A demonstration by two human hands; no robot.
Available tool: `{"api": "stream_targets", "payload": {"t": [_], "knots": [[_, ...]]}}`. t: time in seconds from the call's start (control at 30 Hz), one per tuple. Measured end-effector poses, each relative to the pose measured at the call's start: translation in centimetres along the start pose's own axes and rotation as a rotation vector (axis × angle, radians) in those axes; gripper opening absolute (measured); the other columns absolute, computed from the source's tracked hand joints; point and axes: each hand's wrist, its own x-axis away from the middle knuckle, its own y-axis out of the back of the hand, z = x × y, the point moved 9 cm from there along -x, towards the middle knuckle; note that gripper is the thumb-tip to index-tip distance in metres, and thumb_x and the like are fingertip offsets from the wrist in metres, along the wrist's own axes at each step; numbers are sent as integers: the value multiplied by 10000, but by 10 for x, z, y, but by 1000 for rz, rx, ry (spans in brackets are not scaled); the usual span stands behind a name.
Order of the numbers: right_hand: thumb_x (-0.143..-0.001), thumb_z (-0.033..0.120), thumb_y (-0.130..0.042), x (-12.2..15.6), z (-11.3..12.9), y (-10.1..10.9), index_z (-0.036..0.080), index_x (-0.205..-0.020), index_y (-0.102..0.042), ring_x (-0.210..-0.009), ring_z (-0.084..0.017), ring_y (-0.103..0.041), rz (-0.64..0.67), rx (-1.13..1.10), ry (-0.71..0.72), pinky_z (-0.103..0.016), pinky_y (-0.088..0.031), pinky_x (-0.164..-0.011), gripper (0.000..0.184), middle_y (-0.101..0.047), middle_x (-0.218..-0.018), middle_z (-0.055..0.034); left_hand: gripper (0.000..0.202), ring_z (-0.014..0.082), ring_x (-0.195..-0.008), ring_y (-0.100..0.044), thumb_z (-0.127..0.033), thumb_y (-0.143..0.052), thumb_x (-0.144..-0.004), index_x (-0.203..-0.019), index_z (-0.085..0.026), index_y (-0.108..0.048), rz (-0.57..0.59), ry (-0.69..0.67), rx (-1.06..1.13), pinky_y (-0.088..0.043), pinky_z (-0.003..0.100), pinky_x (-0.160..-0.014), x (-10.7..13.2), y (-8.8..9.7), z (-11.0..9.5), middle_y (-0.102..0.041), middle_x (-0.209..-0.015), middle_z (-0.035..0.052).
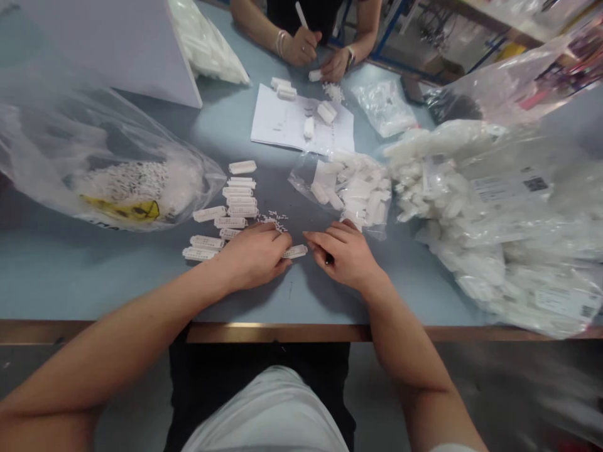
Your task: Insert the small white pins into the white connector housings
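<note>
My left hand (257,256) is curled on the blue-grey table (94,276), its fingers closed on a small white plastic strip (296,252) that sticks out to the right. My right hand (346,254) rests just right of that strip with the fingers pinched together; a dark thin object (328,258) shows under them. Several more white strips (228,216) lie in rows to the left of my left hand. A scatter of tiny white pieces (276,220) lies just beyond my left knuckles.
Big clear bags of white parts sit at the left (108,169) and right (494,213); a small open bag (353,188) lies ahead of my right hand. Across the table another person's hands (315,53) work over a white sheet (292,122). A white board (117,44) leans at the back left.
</note>
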Motion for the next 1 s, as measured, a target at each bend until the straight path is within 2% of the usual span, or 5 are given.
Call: {"api": "stream_targets", "payload": {"t": [0.1, 0.23, 0.5, 0.67, 1.0], "knots": [[-842, 105, -511, -4, -8, -9, 194, -1040, -661, -790, -179, -559, 12, -49, -67, -323, -384, -765, 264, -672, -798, -27, 216, 257, -902, -614, -350, -560, -878, -894, -145, -626, 34, -48, 10, -480, 383, -858, 1, -1, -7, -654, -841, 97], [-776, 47, -522, -15, -7, -31, 211, -1002, -662, -882, -203, -554, 125, -85, -90, -331, -382, -815, 312, -678, -906, -40, 194, 256, -893, -616, -343, -596, -850, -854, -151, -629, 73, -163, 28, -492, 382, -842, 3, -5, -20, -654, -842, 96], [-821, 106, -535, -31, -6, -53, 205, -834, -648, -824, -201, -529, 176, -22, -179, -321, -346, -755, 151, -641, -828, -38, 197, 244, -845, -612, -352, -601, -840, -810, -159, -621, 48, -215, 24, -499, 367, -797, 5, -6, -23, -644, -792, 81], [-865, 140, -508, -32, -5, -55, 187, -800, -631, -823, -215, -513, 198, 41, -155, -336, -339, -763, 147, -631, -812, -66, 183, 234, -822, -610, -341, -612, -834, -811, -160, -618, 34, -223, 19, -496, 354, -779, 4, -5, -25, -642, -787, 75], [-752, 101, -515, -21, -24, -36, 190, -812, -535, -765, -189, -504, 145, -132, -238, -305, -372, -730, 110, -600, -790, -45, 183, 237, -821, -599, -337, -596, -849, -842, -156, -621, 38, -199, -8, -484, 348, -771, 3, -3, -17, -629, -782, 77]]}}
